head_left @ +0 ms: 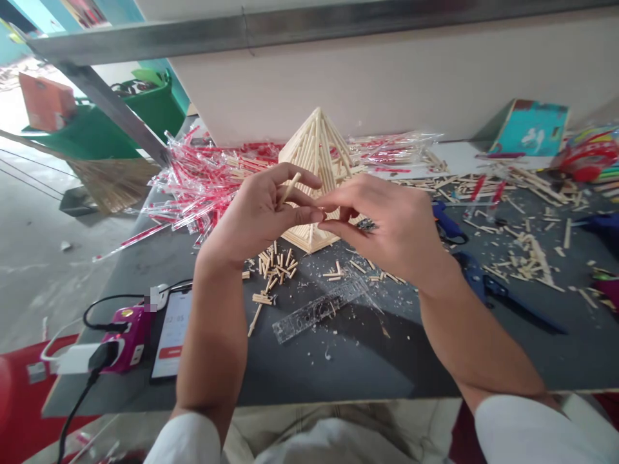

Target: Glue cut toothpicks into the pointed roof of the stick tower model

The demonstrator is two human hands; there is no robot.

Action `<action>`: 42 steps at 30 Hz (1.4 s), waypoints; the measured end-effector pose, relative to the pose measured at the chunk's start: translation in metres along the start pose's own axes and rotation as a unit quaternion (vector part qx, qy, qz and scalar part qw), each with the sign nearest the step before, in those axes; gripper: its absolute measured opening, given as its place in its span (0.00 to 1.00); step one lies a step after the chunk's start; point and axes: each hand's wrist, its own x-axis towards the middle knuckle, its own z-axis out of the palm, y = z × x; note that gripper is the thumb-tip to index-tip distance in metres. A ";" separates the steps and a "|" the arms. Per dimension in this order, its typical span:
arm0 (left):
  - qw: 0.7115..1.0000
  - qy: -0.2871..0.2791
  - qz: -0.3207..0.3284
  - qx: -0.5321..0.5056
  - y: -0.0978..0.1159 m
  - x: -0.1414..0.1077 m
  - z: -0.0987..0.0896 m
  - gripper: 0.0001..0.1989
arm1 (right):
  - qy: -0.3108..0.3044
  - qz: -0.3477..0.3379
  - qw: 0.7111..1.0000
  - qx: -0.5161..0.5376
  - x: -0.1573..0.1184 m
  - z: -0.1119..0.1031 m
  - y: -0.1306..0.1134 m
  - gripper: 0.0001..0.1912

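My left hand (264,216) is closed on a short wooden stick (291,187), which pokes up between its fingers. Its thumb and fingertips meet those of my right hand (382,216), pinched on something too small to make out. Behind both hands, a pyramid of pale wooden sticks (309,145) stands upright on the dark table (362,367), its middle partly hidden by the fingers. Below the hands lie a clear plastic ruler (314,311) and a small pile of short cut sticks (278,265).
Red-and-clear plastic wrappers (193,180) heap at the back left. A phone (171,335) and a magenta power socket (128,332) with cables sit front left. Blue-handled cutters (476,277), a blue glue gun (447,222) and scattered sticks lie right. A metal bar (290,32) crosses above.
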 end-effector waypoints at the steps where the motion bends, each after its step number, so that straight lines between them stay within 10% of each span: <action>1: 1.000 -0.001 -0.003 0.001 0.000 0.000 0.001 0.17 | 0.005 -0.003 1.000 0.005 0.000 0.002 0.000 0.09; 16: 0.968 0.169 0.082 0.169 -0.017 0.009 0.003 0.07 | 0.116 -0.016 0.993 -0.016 0.007 0.028 0.040 0.09; 42: 0.940 0.207 0.121 0.242 -0.027 0.015 0.018 0.04 | 0.089 0.006 0.995 -0.037 0.008 0.038 0.043 0.10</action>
